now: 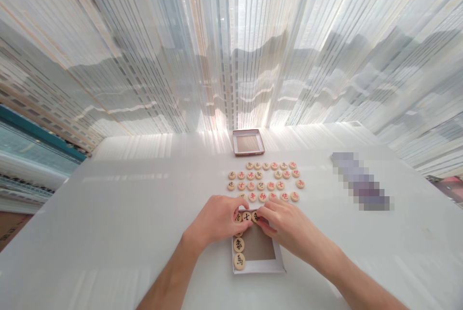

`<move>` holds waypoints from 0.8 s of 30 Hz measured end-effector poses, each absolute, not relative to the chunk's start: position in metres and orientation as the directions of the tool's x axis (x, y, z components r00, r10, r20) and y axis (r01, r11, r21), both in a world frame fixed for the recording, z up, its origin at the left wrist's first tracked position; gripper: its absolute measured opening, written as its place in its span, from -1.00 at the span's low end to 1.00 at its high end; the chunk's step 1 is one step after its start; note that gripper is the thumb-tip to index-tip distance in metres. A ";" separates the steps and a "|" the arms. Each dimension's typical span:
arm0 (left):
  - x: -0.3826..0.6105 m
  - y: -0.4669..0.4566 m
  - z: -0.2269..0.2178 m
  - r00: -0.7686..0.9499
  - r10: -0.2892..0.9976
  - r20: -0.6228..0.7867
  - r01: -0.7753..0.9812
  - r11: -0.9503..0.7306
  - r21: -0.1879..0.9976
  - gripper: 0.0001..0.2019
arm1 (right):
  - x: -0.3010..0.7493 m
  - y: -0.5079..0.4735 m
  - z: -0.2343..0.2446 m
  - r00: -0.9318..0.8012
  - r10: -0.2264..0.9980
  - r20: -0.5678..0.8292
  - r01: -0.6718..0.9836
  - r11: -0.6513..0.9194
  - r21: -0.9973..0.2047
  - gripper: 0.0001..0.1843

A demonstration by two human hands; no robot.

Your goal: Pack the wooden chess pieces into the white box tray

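Note:
A shallow cardboard box (258, 266) lies in front of me, with round wooden xiangqi pieces along its left side and far wall. My left hand (220, 221) reaches over the far left corner, thumb and forefinger closed around a black-marked xiangqi piece (246, 217). From the other side my right hand (284, 221) pinches another black-marked xiangqi piece (255, 216) against the far wall, right beside the first. Down the left side, a xiangqi piece (238, 245) and a lower xiangqi piece (239, 261) show fully; one above them is partly under my left hand.
Beyond the box, loose rows of red- and black-marked pieces (271, 185) lie on the white table (162, 218). The box lid (249, 144) rests farther back, near the sheer curtain (231, 59). A pixelated object (361, 182) is on the right.

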State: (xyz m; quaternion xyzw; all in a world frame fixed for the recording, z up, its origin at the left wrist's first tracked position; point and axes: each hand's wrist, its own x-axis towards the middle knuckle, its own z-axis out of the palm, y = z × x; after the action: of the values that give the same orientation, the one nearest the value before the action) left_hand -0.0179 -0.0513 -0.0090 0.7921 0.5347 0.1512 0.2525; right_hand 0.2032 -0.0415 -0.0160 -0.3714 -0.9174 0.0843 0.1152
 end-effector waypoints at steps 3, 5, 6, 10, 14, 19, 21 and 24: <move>-0.019 -0.051 -0.009 0.385 0.923 -0.005 0.756 -0.312 0.576 -0.82 | 0.204 -0.041 -0.013 -0.702 0.697 0.146 0.654 0.712 -0.256 -0.81; -0.021 -0.050 -0.009 0.368 0.929 0.032 0.744 -0.314 0.589 -0.81 | 0.206 -0.039 -0.010 -0.700 0.697 0.157 0.648 0.711 -0.273 -0.84; -0.024 -0.049 -0.010 0.347 0.936 0.058 0.742 -0.312 0.593 -0.82 | 0.208 -0.037 -0.008 -0.692 0.701 0.170 0.647 0.708 -0.282 -0.85; -0.036 -0.040 -0.015 0.201 0.959 0.199 0.769 -0.280 0.575 -0.84 | 0.221 -0.024 -0.002 -0.604 0.750 0.268 0.672 0.661 -0.334 -0.88; -0.045 -0.031 -0.022 0.111 0.953 0.281 0.802 -0.253 0.542 -0.83 | 0.236 -0.009 -0.002 -0.486 0.807 0.335 0.706 0.589 -0.394 -0.84; -0.045 -0.026 -0.028 0.073 0.938 0.339 0.818 -0.251 0.518 -0.82 | 0.246 0.003 -0.004 -0.404 0.829 0.386 0.713 0.550 -0.436 -0.79; -0.045 -0.025 -0.029 0.059 0.932 0.357 0.816 -0.251 0.521 -0.84 | 0.249 0.007 -0.005 -0.389 0.826 0.409 0.717 0.550 -0.429 -0.79; -0.045 -0.023 -0.028 0.083 0.924 0.373 0.794 -0.287 0.535 -0.85 | 0.252 0.011 -0.008 -0.355 0.829 0.433 0.737 0.533 -0.416 -0.80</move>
State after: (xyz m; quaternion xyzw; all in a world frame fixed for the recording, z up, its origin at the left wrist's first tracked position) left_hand -0.0453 -0.0235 -0.0284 0.7294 0.5890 0.3341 0.0971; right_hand 0.2515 0.0113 -0.0077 -0.4774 -0.8196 0.0746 0.3077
